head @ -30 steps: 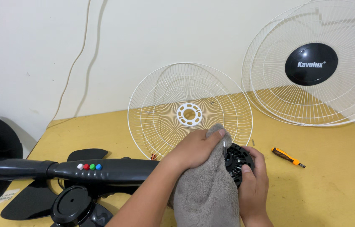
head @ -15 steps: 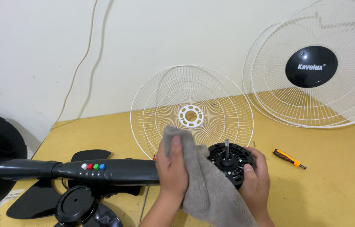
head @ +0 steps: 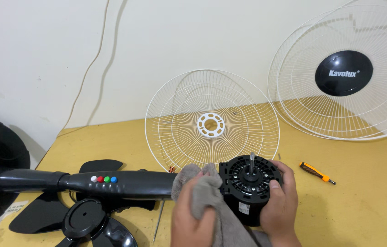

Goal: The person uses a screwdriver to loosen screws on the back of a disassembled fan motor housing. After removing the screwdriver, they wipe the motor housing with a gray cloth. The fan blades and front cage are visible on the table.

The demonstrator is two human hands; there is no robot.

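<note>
The grey cloth [head: 211, 201], draped over the black motor [head: 248, 185] a second ago, has been drawn off to nine o'clock, bunched in the closed left hand [head: 192, 215], baring the shaft, while the motor is clasped by the right hand [head: 281, 206] at table centre.

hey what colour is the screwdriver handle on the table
Orange with black, seen in the head view: the screwdriver lies right of the right hand.

Two white fan grilles [head: 211, 120], a screwdriver [head: 317, 173], black blades [head: 88, 215].
</note>
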